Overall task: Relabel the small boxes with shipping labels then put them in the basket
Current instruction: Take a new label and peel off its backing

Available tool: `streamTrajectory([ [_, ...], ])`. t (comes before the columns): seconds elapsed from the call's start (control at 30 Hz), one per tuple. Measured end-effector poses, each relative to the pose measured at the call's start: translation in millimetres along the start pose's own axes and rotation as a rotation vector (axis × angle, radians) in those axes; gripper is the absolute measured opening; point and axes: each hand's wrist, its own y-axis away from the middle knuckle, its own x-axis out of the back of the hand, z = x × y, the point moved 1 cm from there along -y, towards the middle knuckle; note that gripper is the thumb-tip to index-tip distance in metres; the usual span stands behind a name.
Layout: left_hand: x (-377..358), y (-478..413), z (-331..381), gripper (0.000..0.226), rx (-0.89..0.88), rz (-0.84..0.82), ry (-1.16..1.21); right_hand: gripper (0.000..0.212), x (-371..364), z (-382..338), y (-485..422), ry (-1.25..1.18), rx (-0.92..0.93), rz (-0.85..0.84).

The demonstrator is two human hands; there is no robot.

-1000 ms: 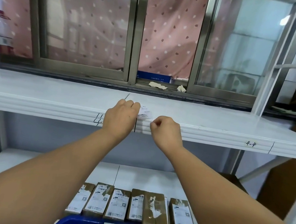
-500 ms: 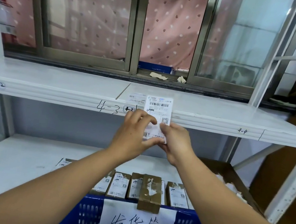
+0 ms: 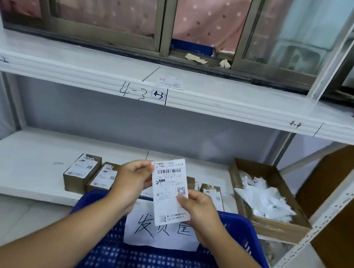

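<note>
The left hand (image 3: 132,182) pinches the upper left edge of a white rectangular paper shipping label (image 3: 168,191), thumb in front and fingers curled behind. The right hand (image 3: 200,213) pinches the label's right edge lower down, at about four o'clock from its middle, with the thumb on the printed face. The label is held in the air nearly upright, leaning a little, barcode at the top, above the far rim of a blue perforated plastic basket (image 3: 248,233).

At six o'clock from the label, a white paper sign with black handwritten characters (image 3: 158,237) hangs on the basket's far wall, its top edge partly covered by the label. Behind the hands, from nine o'clock round to three, small brown tape-wrapped cardboard boxes (image 3: 82,172) lie in a row on the white lower shelf (image 3: 21,163); the middle ones are hidden by the hands.

Further out at three o'clock sits an open brown cardboard tray (image 3: 271,228) holding crumpled white paper scraps (image 3: 264,199). At twelve o'clock, on the white upper shelf (image 3: 243,102), a small stack of white labels (image 3: 169,82) lies just above the handwritten mark "4-3".
</note>
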Motion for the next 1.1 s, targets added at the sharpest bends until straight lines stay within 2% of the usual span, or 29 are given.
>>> streamTrajectory([
  [0.23, 5.8, 9.2, -27.9, 0.009, 0.151, -0.083, -0.033, 0.018, 13.5, 24.0, 4.5, 0.011, -0.01, -0.031],
  [0.4, 8.4, 21.8, -54.8, 0.016, 0.255, -0.231, -0.086, 0.016, 22.6, 40.1, 7.0, 0.082, -0.039, -0.032],
  [0.67, 2.7, 14.6, -72.8, 0.018, 0.348, -0.291, -0.206, 0.017, 39.8, 64.1, 10.4, 0.145, -0.103, -0.038],
  [0.83, -3.6, 14.6, -82.2, 0.022, 0.324, -0.28, -0.304, 0.018, 45.2, 68.1, 4.0, 0.171, -0.119, -0.006],
  [1.1, -8.9, 13.4, -84.9, 0.021, 0.288, -0.264, -0.371, 0.017, 51.9, 69.9, -1.4, 0.084, -0.149, 0.056],
])
